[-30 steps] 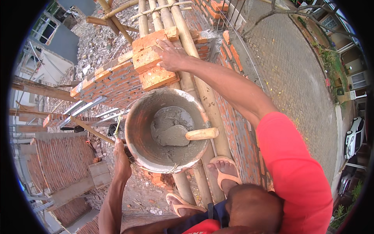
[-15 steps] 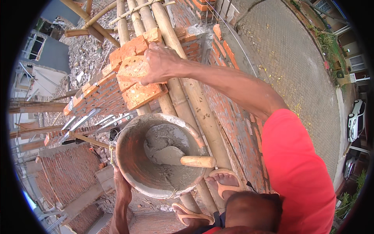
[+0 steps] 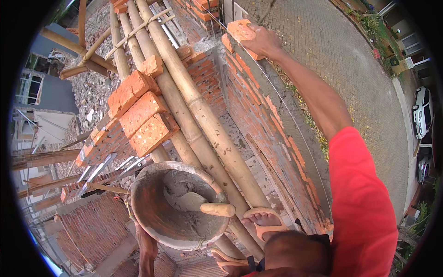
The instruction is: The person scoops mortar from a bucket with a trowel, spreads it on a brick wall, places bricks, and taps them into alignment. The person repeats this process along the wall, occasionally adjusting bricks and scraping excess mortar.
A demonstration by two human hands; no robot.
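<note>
My right hand [image 3: 264, 42] is closed around an orange brick [image 3: 241, 30] at the far end of the wall top, beside a taut string line. My left hand [image 3: 146, 240] is against the outer side of a round mortar bucket [image 3: 146, 212]; its fingers are hidden behind it. Grey wet mortar [image 3: 177, 182] lies inside the bucket. A trowel, its wooden handle [image 3: 218, 209] resting toward the near rim, has its blade in the mortar. Several loose bricks [image 3: 143, 113] are stacked on the bamboo poles beyond the bucket.
Bamboo poles [image 3: 196, 111] form the scaffold under my sandalled feet [image 3: 264, 221]. The brick wall [image 3: 267, 138] runs along their right side, with mortar on top. Paving [image 3: 341, 87] lies far below to the right. Rubble [image 3: 94, 94] and a lower brick wall [image 3: 94, 221] are on the left.
My right hand has moved from the brick stack to the right, over to the wall top, carrying a brick. The view has shifted; my left hand stays beside the bucket.
</note>
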